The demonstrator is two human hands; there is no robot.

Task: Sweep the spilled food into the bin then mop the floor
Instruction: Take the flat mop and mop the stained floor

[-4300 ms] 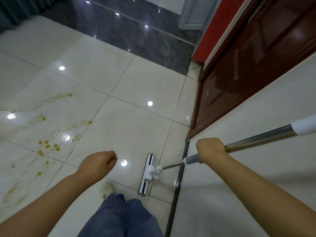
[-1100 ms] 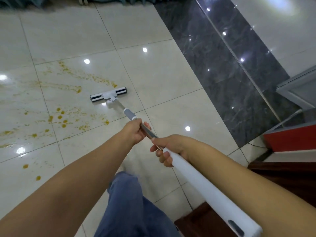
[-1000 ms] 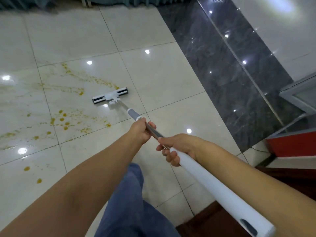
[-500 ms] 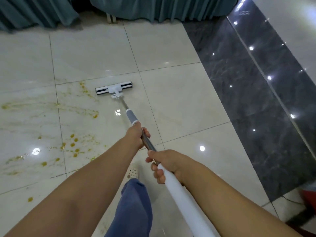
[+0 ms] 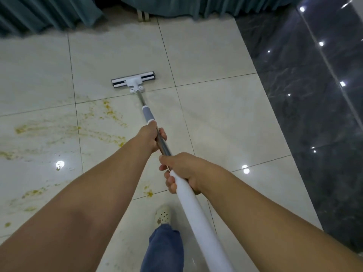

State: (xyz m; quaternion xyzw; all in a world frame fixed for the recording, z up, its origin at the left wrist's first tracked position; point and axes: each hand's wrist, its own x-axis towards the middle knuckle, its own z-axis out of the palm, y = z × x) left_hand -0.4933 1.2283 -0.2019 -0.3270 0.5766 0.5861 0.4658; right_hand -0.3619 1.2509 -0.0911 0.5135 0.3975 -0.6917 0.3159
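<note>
A flat mop with a white head point(image 5: 133, 81) lies on the cream floor tiles ahead of me, its metal pole running back toward me. My left hand point(image 5: 152, 137) grips the steel part of the pole just below the grey collar point(image 5: 147, 115). My right hand point(image 5: 181, 171) grips the pole lower down, where the white handle sleeve point(image 5: 198, 220) begins. Yellow food smears point(image 5: 106, 122) spread over the tiles to the left of the pole, and a small yellow blob point(image 5: 149, 192) sits near my foot.
Teal curtains point(image 5: 59, 14) hang along the far edge of the floor. A dark marble strip point(image 5: 314, 95) runs down the right side. My foot in a pale perforated shoe point(image 5: 163, 214) and a blue trouser leg point(image 5: 163, 250) are at the bottom centre.
The mop head has slid forward across the tiles, past the smears toward the curtains, and I have stepped forward with it. Both hands keep their hold on the pole.
</note>
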